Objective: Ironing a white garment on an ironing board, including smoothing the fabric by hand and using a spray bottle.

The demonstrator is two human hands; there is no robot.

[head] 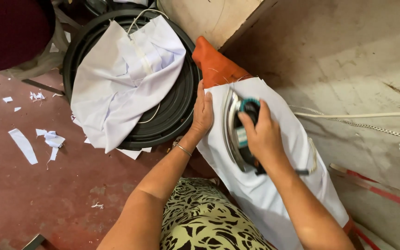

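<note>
The right hand (263, 134) is wrapped around the handle of an electric iron (237, 132), gripping it from above. The iron's long axis runs roughly from twelve to six o'clock, its narrow nose pointing to about twelve, away from the person, and its heel toward the wrist. It has a shiny metal soleplate edge, a dark body and a teal dial near the front. It sits on a white cloth (274, 185) spread over an orange padded board (215, 65) that runs from eleven to five o'clock. The left hand (202, 113) lies flat with fingers extended, pressing the cloth's edge at nine o'clock from the iron. Farther toward ten o'clock, a heap of white garments (121, 78) rests on a black round tub (179, 104) on the red floor (47, 194).
</note>
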